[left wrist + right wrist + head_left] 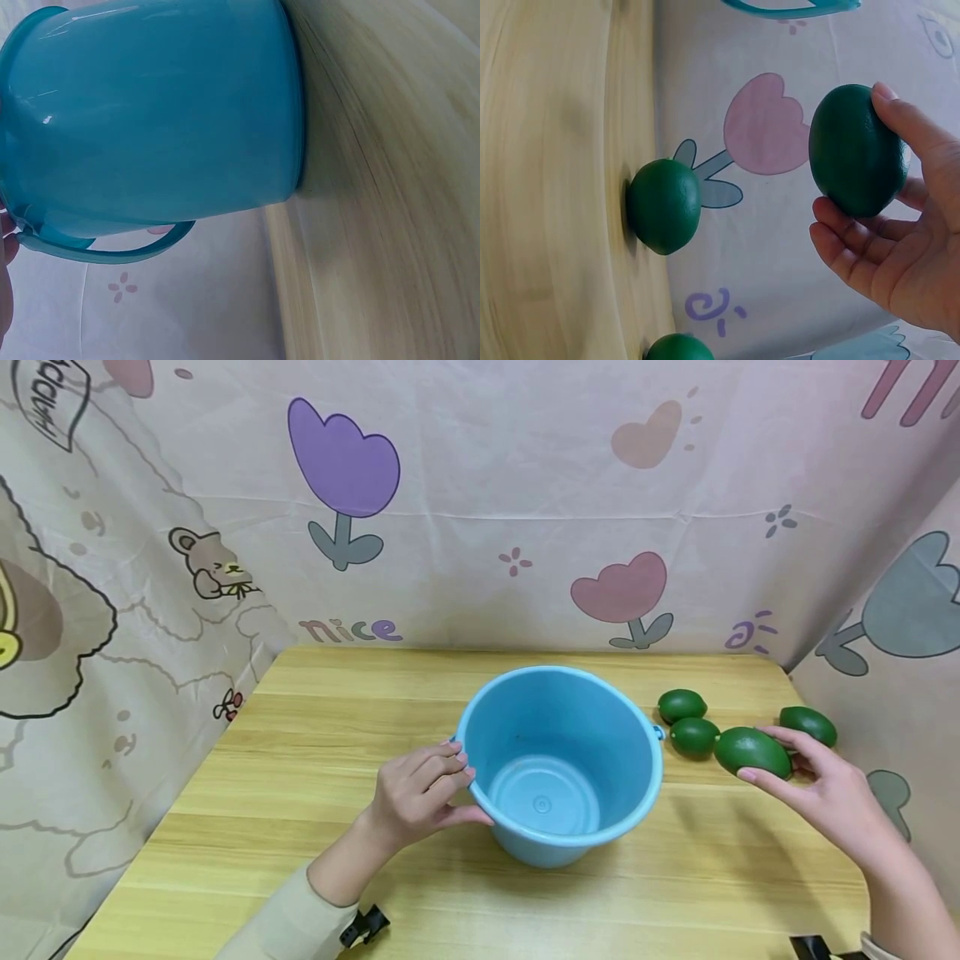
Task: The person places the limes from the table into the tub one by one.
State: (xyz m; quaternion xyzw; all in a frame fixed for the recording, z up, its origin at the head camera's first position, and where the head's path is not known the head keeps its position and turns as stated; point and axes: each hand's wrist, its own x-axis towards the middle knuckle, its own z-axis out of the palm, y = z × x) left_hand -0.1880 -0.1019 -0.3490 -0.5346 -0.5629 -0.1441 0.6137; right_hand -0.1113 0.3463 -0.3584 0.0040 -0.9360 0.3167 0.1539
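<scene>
Glossy plastic bucket (558, 718), wood-grain tabletop (315, 777)

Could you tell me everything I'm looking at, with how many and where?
Bucket: one, light blue, near the table's middle
Bucket handle: one, blue, down the bucket's outside
Fruits: four, dark green, three on the table right of the bucket, one held
Table: one, light wood, under the bucket
Printed cloth: count unclear, pale, behind and beside the table
Gadgets: two, black, near the wrists
Sleeve: one clear, beige, left forearm
Left hand: one, bare, gripping bucket rim
Right hand: one, bare, holding a fruit
</scene>
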